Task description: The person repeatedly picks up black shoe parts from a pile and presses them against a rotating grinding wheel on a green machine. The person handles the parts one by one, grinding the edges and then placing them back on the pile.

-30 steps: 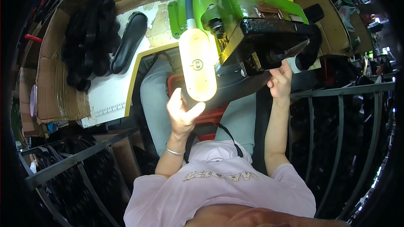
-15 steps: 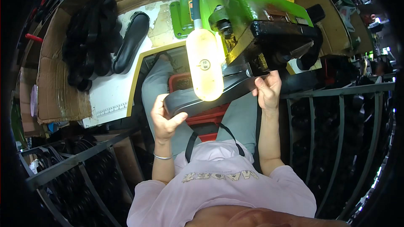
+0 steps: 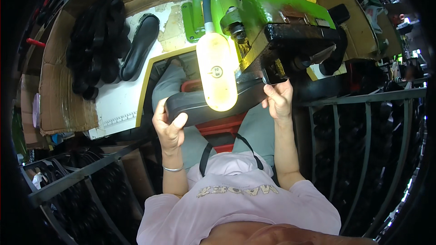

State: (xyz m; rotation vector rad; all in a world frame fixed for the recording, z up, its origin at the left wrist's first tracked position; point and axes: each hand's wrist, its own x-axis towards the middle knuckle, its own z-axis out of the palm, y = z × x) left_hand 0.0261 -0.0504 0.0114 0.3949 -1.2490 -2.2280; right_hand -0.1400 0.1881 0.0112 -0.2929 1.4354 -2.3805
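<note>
both hands hold a black shoe sole (image 3: 200, 104) under a green machine (image 3: 268, 9) — left hand (image 3: 169, 124) fingers clamped on one end, right hand (image 3: 278, 100) fingers gripping the other, behind a lit lamp (image 3: 217, 72).

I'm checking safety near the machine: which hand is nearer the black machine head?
Right. The right hand grips the black sole at the end directly under the black machine head, nearly touching it. The left hand holds the sole's other end, well away.
</note>
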